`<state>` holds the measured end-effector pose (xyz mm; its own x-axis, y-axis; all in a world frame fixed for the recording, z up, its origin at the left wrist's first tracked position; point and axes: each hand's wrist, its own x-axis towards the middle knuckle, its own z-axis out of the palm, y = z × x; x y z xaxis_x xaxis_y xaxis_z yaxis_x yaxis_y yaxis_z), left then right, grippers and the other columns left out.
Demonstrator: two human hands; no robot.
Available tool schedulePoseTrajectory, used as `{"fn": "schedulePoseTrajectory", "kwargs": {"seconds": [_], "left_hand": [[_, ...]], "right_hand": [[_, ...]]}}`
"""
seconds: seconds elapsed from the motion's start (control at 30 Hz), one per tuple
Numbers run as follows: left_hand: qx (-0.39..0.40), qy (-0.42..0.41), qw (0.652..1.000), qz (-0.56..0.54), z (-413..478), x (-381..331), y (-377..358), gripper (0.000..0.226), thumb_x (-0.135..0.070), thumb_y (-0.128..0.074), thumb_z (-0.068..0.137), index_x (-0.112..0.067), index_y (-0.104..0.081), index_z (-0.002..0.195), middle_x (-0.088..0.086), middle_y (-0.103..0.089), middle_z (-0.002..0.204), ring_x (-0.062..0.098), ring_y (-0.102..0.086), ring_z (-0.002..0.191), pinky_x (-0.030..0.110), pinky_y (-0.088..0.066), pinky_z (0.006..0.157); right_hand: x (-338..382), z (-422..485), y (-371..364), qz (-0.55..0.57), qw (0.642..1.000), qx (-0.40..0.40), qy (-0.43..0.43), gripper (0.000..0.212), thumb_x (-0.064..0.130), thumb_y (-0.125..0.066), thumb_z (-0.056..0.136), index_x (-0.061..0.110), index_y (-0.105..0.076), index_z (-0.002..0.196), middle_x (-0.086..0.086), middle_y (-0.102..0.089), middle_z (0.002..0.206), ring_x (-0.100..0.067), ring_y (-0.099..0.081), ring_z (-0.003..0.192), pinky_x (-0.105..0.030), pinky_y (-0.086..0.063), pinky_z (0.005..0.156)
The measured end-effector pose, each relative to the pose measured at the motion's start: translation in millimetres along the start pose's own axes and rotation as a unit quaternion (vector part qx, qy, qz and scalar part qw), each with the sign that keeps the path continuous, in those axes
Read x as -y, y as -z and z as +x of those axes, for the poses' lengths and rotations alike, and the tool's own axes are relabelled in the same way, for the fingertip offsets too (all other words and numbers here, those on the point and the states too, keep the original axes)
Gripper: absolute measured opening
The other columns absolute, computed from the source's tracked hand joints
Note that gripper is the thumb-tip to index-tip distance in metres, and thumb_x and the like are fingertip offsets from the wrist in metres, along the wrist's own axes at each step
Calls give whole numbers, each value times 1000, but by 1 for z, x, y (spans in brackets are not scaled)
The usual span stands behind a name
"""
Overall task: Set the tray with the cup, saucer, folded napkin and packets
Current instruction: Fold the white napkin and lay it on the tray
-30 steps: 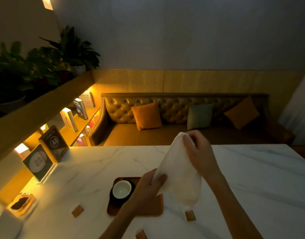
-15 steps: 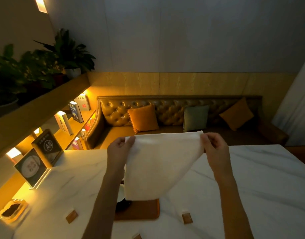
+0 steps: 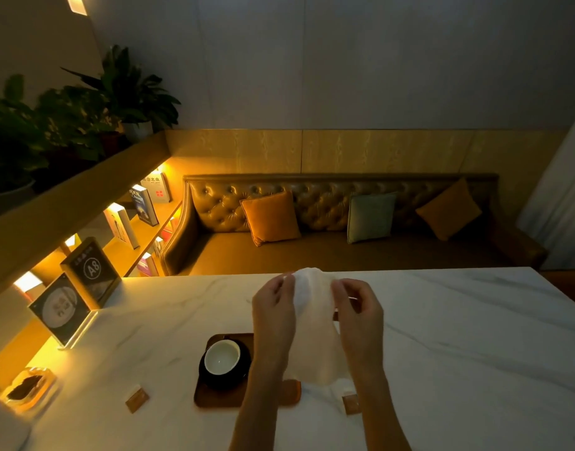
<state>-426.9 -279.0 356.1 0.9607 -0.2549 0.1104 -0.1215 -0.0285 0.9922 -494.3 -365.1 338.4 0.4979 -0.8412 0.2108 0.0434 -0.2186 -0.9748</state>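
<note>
Napkin [image 3: 312,333]: your left hand [image 3: 273,307] and right hand [image 3: 357,310] pinch its top edge, held above the tray [image 3: 214,398].
Risk: the hanging hem could brush the cup [image 3: 221,357], or your fold could skew.

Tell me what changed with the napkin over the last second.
The left hand and right hand moved together, bringing the napkin's top corners from spread wide to nearly meeting, so it now hangs folded between them. Both hands keep pinching it. The cup, saucer and tray stayed put, as did the left packet and right packet on the table.
</note>
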Motion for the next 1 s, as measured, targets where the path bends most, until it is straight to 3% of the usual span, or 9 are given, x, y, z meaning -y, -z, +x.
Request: {"fn": "schedulePoseTrajectory", "kwargs": {"seconds": [0.07,0.2,0.3,0.5,0.6,0.7,0.83,0.93,1.0], "left_hand": [[30,-4,1000,-6,-9,-3,-6,20,-31,-46,100,-28,-64,109,-7,-67,105,10,-62,99,32,-55,85],[61,-44,997,-17,-16,-12,-3,20,-28,-46,100,-40,-62,105,-19,-66,103,2,-65,95,12,-55,75],[65,-48,996,-40,-15,-17,2,21,-29,-47,99,-39,-64,106,-19,-68,103,5,-66,96,18,-57,79],[95,-45,991,-84,-20,-20,9,33,-48,-47,84,-35,-64,110,-12,-71,105,6,-68,96,21,-59,79],[104,-60,990,-75,-18,-20,17,44,-48,-54,80,-27,-64,118,-7,-71,111,9,-68,100,20,-58,80],[122,-72,989,-50,-12,-18,29,25,-33,-62,86,-32,-65,111,-8,-71,108,5,-67,97,15,-57,75],[146,-76,986,-23,-9,-17,39,25,-20,-59,94,-43,-62,100,-17,-68,103,3,-66,94,14,-57,69],[171,-86,981,-16,-7,-17,44,23,-18,-56,96,-38,-61,105,-8,-65,112,10,-66,99,19,-59,70],[185,-85,979,-19,-5,-17,47,23,-15,-53,97,-35,-60,107,-4,-63,116,14,-65,101,20,-59,69]], "right_hand": [[6,-10,-9,4,1000,13,16,24,50,-58,81,34,-60,99,21,-64,94,-6,-64,85,-12,-52,66],[15,-17,-15,-10,998,17,66,20,41,-60,82,32,-60,100,26,-61,95,1,-63,87,-4,-48,65],[24,-20,-14,-14,994,9,104,24,46,-57,79,33,-60,100,27,-59,97,-2,-63,90,-12,-51,76],[24,-23,-16,-114,978,17,172,21,27,-66,85,23,-66,106,8,-64,107,-3,-60,87,-11,-43,83],[22,-19,-9,-145,963,68,218,26,25,-63,88,19,-66,113,-2,-64,115,-10,-58,99,-24,-52,87],[22,-14,0,-141,955,112,236,26,24,-59,87,29,-63,113,-2,-56,116,-14,-52,106,-31,-55,85],[20,-4,6,-113,976,62,177,25,39,-56,88,41,-55,113,14,-46,121,-14,-49,112,-33,-55,85],[19,5,11,-62,988,140,10,66,63,-57,77,44,-38,137,20,-41,129,-3,-51,107,-19,-55,76],[14,5,16,-10,974,217,-62,62,64,-59,71,46,-46,129,19,-53,124,-3,-63,90,-12,-55,60]]}}
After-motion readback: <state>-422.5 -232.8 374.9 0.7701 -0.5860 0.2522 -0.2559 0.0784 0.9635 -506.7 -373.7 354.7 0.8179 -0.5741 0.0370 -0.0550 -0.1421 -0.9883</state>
